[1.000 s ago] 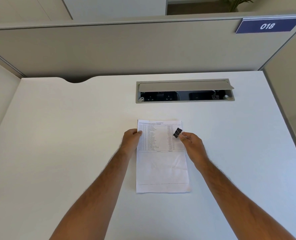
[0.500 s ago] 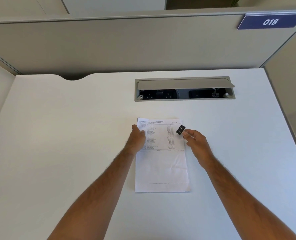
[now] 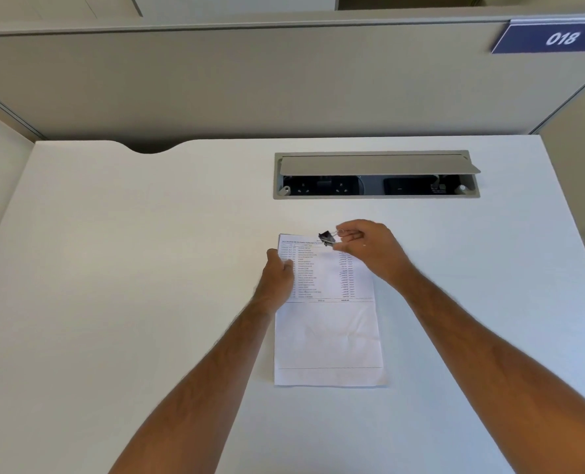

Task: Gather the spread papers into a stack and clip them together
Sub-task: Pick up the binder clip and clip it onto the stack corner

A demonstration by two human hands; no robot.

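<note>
While the papers (image 3: 328,323) lie gathered in one neat stack at the middle of the white tabletop (image 3: 113,302), we see a black binder clip (image 3: 326,238) at the stack's top edge, toward twelve o'clock. Whether its mouth already grips the sheets we cannot tell. The right hand (image 3: 369,249) holds the clip from the three o'clock side, its fingers (image 3: 351,234) pinching the wire handles together. The left hand (image 3: 279,278) rests on the stack's left edge at nine o'clock, fingers curled over the margin and pressing the sheets down. The top sheet carries printed rows in its upper half. Beyond the stack at twelve o'clock sits an open cable hatch (image 3: 376,174) with sockets inside. At one o'clock a blue sign (image 3: 557,38) reading 018 hangs on the grey partition (image 3: 250,80).
</note>
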